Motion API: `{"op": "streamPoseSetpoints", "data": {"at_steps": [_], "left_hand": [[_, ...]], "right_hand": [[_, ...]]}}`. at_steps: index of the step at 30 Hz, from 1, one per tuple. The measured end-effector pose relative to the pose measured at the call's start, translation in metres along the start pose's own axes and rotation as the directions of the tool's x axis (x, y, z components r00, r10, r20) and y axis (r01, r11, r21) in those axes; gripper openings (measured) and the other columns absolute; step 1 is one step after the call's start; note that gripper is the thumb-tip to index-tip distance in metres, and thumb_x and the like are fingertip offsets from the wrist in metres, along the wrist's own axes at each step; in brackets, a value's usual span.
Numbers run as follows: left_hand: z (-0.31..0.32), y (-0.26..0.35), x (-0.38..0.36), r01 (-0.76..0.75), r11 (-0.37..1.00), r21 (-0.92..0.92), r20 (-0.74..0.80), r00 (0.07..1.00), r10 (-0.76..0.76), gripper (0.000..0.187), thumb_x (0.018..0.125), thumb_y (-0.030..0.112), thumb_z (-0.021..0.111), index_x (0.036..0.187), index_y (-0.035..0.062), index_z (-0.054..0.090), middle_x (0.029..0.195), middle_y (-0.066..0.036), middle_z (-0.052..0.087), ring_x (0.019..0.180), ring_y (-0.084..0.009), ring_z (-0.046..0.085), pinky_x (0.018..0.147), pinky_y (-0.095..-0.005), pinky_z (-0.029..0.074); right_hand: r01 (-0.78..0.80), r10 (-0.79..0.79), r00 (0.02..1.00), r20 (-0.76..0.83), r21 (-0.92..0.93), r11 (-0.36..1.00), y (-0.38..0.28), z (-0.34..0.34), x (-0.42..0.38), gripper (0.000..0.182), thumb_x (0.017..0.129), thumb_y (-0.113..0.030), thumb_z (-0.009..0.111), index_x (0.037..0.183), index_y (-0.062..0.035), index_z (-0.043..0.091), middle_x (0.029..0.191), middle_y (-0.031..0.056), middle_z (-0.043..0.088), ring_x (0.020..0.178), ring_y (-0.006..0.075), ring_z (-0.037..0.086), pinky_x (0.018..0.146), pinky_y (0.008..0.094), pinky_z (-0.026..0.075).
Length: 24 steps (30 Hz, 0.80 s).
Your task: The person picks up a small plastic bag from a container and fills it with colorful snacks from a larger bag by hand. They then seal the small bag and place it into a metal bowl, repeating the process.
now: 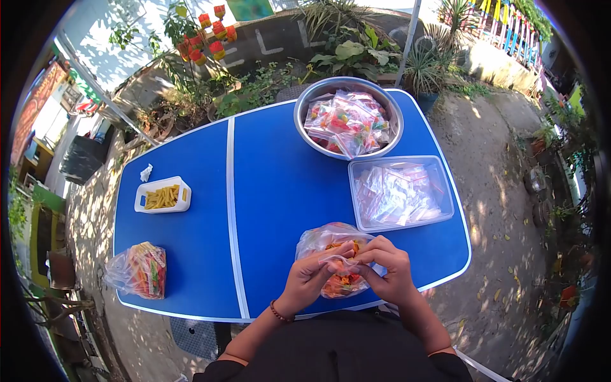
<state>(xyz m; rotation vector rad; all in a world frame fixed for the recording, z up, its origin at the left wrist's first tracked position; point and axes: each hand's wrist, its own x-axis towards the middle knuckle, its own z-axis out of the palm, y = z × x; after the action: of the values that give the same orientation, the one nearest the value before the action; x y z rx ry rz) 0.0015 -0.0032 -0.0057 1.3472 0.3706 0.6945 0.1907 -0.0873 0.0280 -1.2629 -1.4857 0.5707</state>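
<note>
Both hands meet near the table's front edge, over a large clear plastic bag [338, 233] of orange and red pieces, perhaps wrapped sweets. Between them is a small clear plastic bag [340, 258]. My left hand [309, 277] pinches its left side between thumb and fingers. On the other side my right hand [391, 272] grips it with thumb and fingertips. The hands partly hide both bags. Just beyond my right hand stands a clear plastic tub [358, 219] holding many flat, clear little bags.
Behind the tub, a metal basin [301, 130] is heaped with small filled bags. Left on the blue table [286, 191] are a white basket [165, 209] of yellowish sticks, a crumpled white scrap [146, 172] and a plastic bag of colourful sticks [145, 270]. Plants line the far side.
</note>
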Motion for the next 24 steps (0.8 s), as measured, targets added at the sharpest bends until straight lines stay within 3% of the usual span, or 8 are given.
{"op": "streamPoseSetpoints", "data": {"at_steps": [1,4,7,10,13,16,19,24], "left_hand": [[0.000,0.000,-0.001,0.018,1.000,-0.024,0.000,1.000,-0.018,0.047,0.102,0.031,0.060,0.133,-0.0040,0.060,0.138,-0.020,0.060,0.131,-0.0280,0.056,0.112,-0.0418,0.043],[-0.005,0.000,0.003,-0.111,0.981,0.162,0.014,0.994,0.110,0.043,0.101,0.025,0.062,0.132,-0.0046,0.061,0.130,-0.021,0.066,0.122,-0.0266,0.063,0.105,-0.0384,0.050],[-0.005,0.002,-0.005,0.051,0.999,0.005,-0.111,0.993,-0.050,0.027,0.100,0.016,0.064,0.120,-0.0027,0.069,0.118,-0.015,0.072,0.108,-0.0180,0.069,0.091,-0.0298,0.056],[0.003,0.008,-0.004,0.083,0.996,-0.035,-0.196,0.977,-0.089,0.017,0.100,0.011,0.065,0.108,-0.0033,0.070,0.108,-0.014,0.074,0.094,-0.0122,0.072,0.080,-0.0248,0.058],[0.001,0.010,-0.007,0.104,0.994,-0.031,-0.202,0.973,-0.108,0.010,0.098,0.007,0.065,0.101,-0.0009,0.069,0.108,-0.012,0.074,0.098,-0.0150,0.072,0.084,-0.0277,0.057],[0.000,0.001,-0.001,-0.131,0.951,0.281,-0.183,0.965,0.187,0.008,0.093,0.002,0.069,0.100,0.0012,0.069,0.106,-0.011,0.074,0.099,-0.0198,0.072,0.086,-0.0307,0.057],[-0.002,0.008,0.001,-0.161,0.848,0.506,-0.143,0.953,0.266,0.012,0.087,0.000,0.072,0.098,0.0028,0.069,0.103,-0.011,0.072,0.098,-0.0255,0.071,0.086,-0.0340,0.055],[0.000,0.011,0.002,-0.165,0.805,0.570,-0.099,0.959,0.266,0.012,0.087,0.002,0.072,0.097,0.0026,0.066,0.098,-0.011,0.070,0.093,-0.0275,0.068,0.084,-0.0356,0.053]], "right_hand": [[0.019,-0.019,0.999,0.039,-0.006,1.000,-0.001,0.000,0.001,0.015,0.076,0.002,0.078,0.089,-0.0038,0.072,0.090,0.0102,0.069,0.083,0.0233,0.064,0.073,0.0341,0.052],[-0.074,0.051,0.987,-0.152,-0.149,0.986,-0.001,0.001,-0.002,0.013,0.077,0.001,0.078,0.087,-0.0033,0.072,0.089,0.0106,0.069,0.086,0.0247,0.065,0.076,0.0343,0.052],[-0.060,0.055,0.997,-0.052,-0.091,0.994,-0.006,-0.007,0.001,0.012,0.077,0.000,0.078,0.086,-0.0012,0.070,0.088,0.0117,0.069,0.084,0.0247,0.066,0.075,0.0339,0.053],[-0.039,0.038,0.997,-0.062,-0.026,0.999,-0.010,-0.001,0.002,0.013,0.077,0.001,0.076,0.087,0.0013,0.068,0.083,0.0119,0.067,0.075,0.0204,0.065,0.068,0.0294,0.051],[-0.038,0.037,0.997,-0.069,-0.021,0.999,0.000,0.001,-0.004,0.012,0.077,0.002,0.075,0.085,0.0013,0.066,0.082,0.0115,0.066,0.073,0.0198,0.065,0.068,0.0297,0.052],[0.007,-0.015,0.997,-0.081,-0.107,0.994,0.000,-0.001,-0.003,0.011,0.077,0.003,0.074,0.083,0.0007,0.065,0.082,0.0120,0.066,0.072,0.0206,0.065,0.067,0.0299,0.052],[0.056,-0.072,0.995,-0.075,-0.197,0.979,0.000,0.000,-0.002,0.012,0.076,0.003,0.074,0.084,0.0007,0.065,0.082,0.0123,0.065,0.072,0.0226,0.065,0.067,0.0305,0.053],[0.083,-0.091,0.995,-0.033,-0.190,0.978,-0.005,0.006,-0.002,0.014,0.074,0.003,0.072,0.086,0.0002,0.066,0.085,0.0135,0.065,0.079,0.0295,0.065,0.073,0.0378,0.054]]}}
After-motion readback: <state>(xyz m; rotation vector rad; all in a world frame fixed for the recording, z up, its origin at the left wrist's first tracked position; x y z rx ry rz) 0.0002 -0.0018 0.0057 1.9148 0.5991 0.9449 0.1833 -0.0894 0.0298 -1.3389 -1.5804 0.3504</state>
